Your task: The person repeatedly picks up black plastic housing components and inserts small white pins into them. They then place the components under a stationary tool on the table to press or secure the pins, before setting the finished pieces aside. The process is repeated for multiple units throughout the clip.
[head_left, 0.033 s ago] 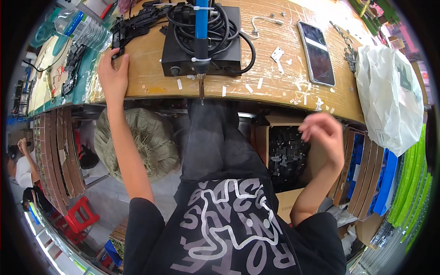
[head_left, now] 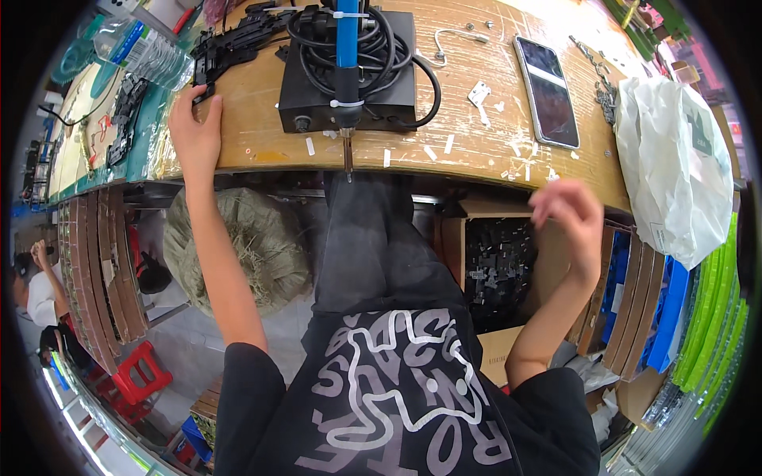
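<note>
At the left of the worktable, my left hand [head_left: 195, 135] rests near the edge. Its thumb and index finger close around a small black plastic part [head_left: 205, 92], beside a heap of similar black plastic parts [head_left: 234, 49]. My right hand [head_left: 573, 216] hangs in the air just off the table's front edge, above the right side of a cardboard box of black parts [head_left: 500, 262]. Its fingers are loosely curled and apart, slightly blurred, with nothing visible in them. Between the hands, a soldering iron [head_left: 347, 87] with a blue handle points tip down in front of a black box-shaped unit [head_left: 317, 111].
A phone [head_left: 548, 91] lies on the wooden worktable [head_left: 468, 151] among white scraps. A white plastic bag [head_left: 671, 166] hangs over the right corner. A clear bottle [head_left: 151, 54] lies at the far left. A woven sack [head_left: 238, 246] stands under the table. Another person [head_left: 44, 289] is at far left.
My right hand has shifted slightly up and to the right. My left hand keeps its place at the black part.
</note>
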Demonstrator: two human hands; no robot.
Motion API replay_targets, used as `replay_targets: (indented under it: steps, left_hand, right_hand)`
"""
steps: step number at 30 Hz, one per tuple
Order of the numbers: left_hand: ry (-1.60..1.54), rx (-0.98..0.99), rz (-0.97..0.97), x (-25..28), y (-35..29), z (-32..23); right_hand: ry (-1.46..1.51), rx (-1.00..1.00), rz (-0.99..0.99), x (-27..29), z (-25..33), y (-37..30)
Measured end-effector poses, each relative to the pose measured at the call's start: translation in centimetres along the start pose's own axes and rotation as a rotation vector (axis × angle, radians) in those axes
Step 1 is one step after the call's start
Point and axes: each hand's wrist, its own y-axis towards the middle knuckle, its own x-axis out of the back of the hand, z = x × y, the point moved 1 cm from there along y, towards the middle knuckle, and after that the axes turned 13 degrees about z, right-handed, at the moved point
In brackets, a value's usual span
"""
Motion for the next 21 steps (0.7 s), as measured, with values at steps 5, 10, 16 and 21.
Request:
replay_targets:
  steps: [5, 10, 16, 21]
  left_hand:
    - [-0.052, -0.005, -0.027, 0.2, -0.1, 0.0]
    - [-0.086, 0.034, -0.044, 0.1, -0.1, -0.3]
    - [-0.151, 0.090, -0.050, 0.4, -0.4, 0.0]
    - [-0.344, 0.209, -0.055, 0.1, -0.6, 0.0]
  right_hand:
    - [-0.257, 0.190, -0.466, 5.7, 0.0, 6.6]
    - [-0.641, 0.092, -0.605, 15.3, -2.5, 12.7]
    - [-1.333, 0.034, -0.557, 19.6, -2.4, 19.8]
    - [-1.462, -0.174, -0.427, 21.7, -2.2, 21.4]
